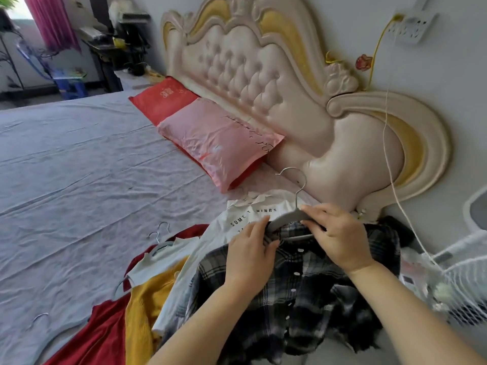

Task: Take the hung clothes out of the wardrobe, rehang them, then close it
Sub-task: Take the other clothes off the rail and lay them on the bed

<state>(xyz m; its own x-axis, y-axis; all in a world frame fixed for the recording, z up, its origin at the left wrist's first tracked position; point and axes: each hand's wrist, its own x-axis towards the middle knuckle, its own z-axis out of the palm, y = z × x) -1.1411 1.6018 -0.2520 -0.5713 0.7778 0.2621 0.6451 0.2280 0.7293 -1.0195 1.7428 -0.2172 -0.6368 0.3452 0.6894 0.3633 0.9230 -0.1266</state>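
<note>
At 5 o'clock on the bed (79, 159), whose grey sheet is creased, a dark plaid shirt (311, 293) with white buttons lies spread over a heap of garments. Its collar sits around a pale grey hanger (287, 216) with a curved metal hook. Left hand (250, 256) pinches the collar edge; right hand (340, 233) grips the hanger's shoulder. Beneath, toward 10 o'clock, lie a white printed top (245, 214), a ribbed mustard knit (147, 306) and a deep red garment (105, 335). At 12 o'clock stands a tufted, glossy headboard (253, 64); a satin pink pillow (216, 140) lies before it.
</note>
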